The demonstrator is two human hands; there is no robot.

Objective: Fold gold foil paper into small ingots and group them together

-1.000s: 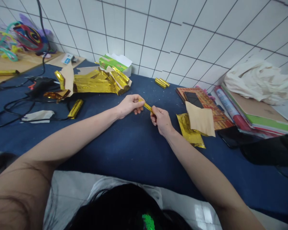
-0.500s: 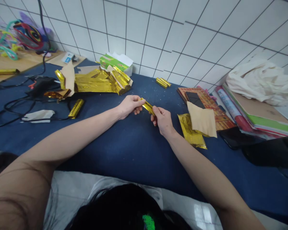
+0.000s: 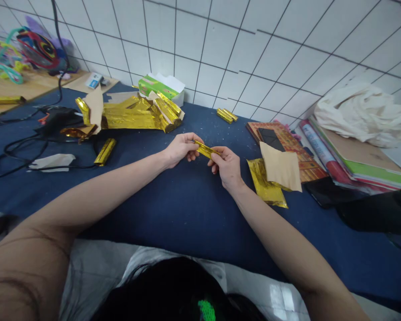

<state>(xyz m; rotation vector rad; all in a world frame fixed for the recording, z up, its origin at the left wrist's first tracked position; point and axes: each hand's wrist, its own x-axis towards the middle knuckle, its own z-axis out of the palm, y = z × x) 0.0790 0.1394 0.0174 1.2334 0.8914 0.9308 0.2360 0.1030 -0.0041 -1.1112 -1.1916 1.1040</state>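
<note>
Between my two hands, just above the dark blue tabletop, is a narrow strip of shiny gold foil paper (image 3: 205,150), folded or rolled. My left hand (image 3: 183,148) pinches its left end between thumb and fingers. On its right end my right hand (image 3: 226,165) is closed, the thumb lying along the top. Right of that hand, a crinkled gold foil sheet (image 3: 262,180) lies partly under a tan paper piece (image 3: 282,168). Two small gold rolls (image 3: 226,115) rest near the wall. A thicker gold roll (image 3: 105,152) lies to the left.
A heap of gold foil (image 3: 133,119) with tan backing lies back left, before a green box (image 3: 158,87). Black cables (image 3: 16,151) and a dark tool (image 3: 56,120) are at left. A patterned orange board (image 3: 294,151), folders and white cloth (image 3: 367,113) stand right. Tiled wall behind.
The gold strip has turned slightly towards level, and my right thumb has shifted along its top. My left hand stays nearly in place.
</note>
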